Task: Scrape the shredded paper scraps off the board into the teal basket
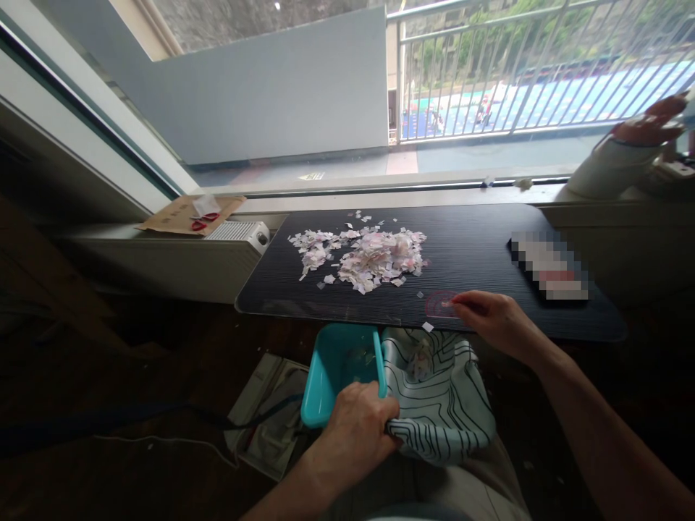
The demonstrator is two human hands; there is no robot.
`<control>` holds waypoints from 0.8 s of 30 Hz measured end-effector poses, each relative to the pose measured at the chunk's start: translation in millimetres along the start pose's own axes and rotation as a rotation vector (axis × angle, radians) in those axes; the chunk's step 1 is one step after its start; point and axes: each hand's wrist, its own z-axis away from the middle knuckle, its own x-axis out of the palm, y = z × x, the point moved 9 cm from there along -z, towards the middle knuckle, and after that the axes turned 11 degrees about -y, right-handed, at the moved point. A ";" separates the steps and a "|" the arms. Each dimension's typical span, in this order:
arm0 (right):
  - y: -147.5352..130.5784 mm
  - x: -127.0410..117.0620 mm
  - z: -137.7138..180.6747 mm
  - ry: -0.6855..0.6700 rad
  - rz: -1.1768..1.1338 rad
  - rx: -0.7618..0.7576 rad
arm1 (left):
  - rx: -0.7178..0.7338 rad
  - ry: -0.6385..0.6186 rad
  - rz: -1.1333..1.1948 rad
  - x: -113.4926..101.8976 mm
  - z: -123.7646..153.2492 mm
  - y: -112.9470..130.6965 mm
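Observation:
My left hand [355, 425] is closed round the rim of a teal plastic tray [334, 365], held below the front edge of a dark table [478, 250]. My right hand [491, 318] rests on the table's front edge, fingertips pinched at a small pink paper piece [442, 304]. A heap of white and pink paper scraps [366, 253] lies farther back, left of centre. A striped cloth [437, 394] drapes over my lap beside the tray, with a scrap on it.
A blurred flat object [548, 264] lies at the table's right. On the window sill sit a cardboard sheet with red bits [190, 215] and a white box [239, 231]. Another person's sleeved arm [619, 163] rests at the far right. Papers lie on the floor [260, 416].

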 end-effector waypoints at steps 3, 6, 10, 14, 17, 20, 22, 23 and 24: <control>-1.3 5.5 2.7 -0.080 -0.001 0.004 | 0.013 0.004 -0.005 -0.8 0.8 0.9; 0.3 3.0 1.5 -0.039 -0.034 0.003 | 0.026 0.011 -0.028 -0.7 -0.2 2.5; 8.9 -6.6 -10.3 0.158 -0.054 0.013 | 0.073 -0.020 -0.104 3.3 -7.5 14.4; 1.7 -1.2 -23.5 0.188 0.056 -0.036 | 0.200 -0.076 -0.184 8.1 -16.6 39.9; -7.2 8.5 -26.1 0.119 0.046 -0.070 | 0.267 -0.065 -0.231 6.4 -21.6 55.2; -9.7 17.5 -25.4 0.032 -0.019 -0.081 | 0.307 -0.066 -0.255 5.7 -25.1 63.5; -6.7 14.3 -23.0 0.068 -0.023 -0.059 | 0.324 -0.065 -0.261 5.3 -26.4 66.0; -4.9 11.9 -21.5 0.094 -0.020 -0.045 | 0.329 -0.061 -0.263 4.9 -26.8 66.7; -3.9 11.1 -20.3 0.101 -0.021 -0.036 | 0.331 -0.056 -0.266 4.3 -27.1 67.0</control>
